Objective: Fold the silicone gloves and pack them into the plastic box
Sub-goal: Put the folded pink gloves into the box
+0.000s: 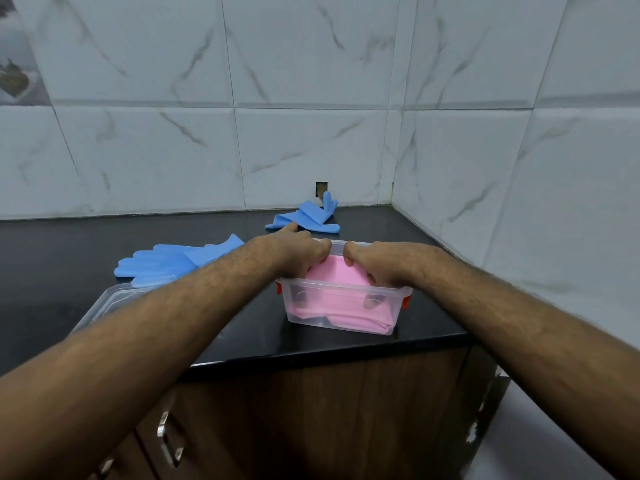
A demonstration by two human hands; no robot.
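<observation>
A clear plastic box [341,308] with orange clips stands near the front edge of the black counter [52,251]. Folded pink silicone gloves [337,275] lie inside it. My left hand [298,252] and my right hand [377,263] are both in the box, fingers curled down onto the pink gloves and pressing them in. A blue glove [166,263] lies flat on the counter to the left. Another blue glove [311,216], partly folded, lies behind the box near the wall.
The box's clear lid [110,299] lies on the counter at the left, partly under my left forearm. Tiled walls close the back and right sides. Wooden cabinet doors with metal handles [166,441] sit below the counter edge.
</observation>
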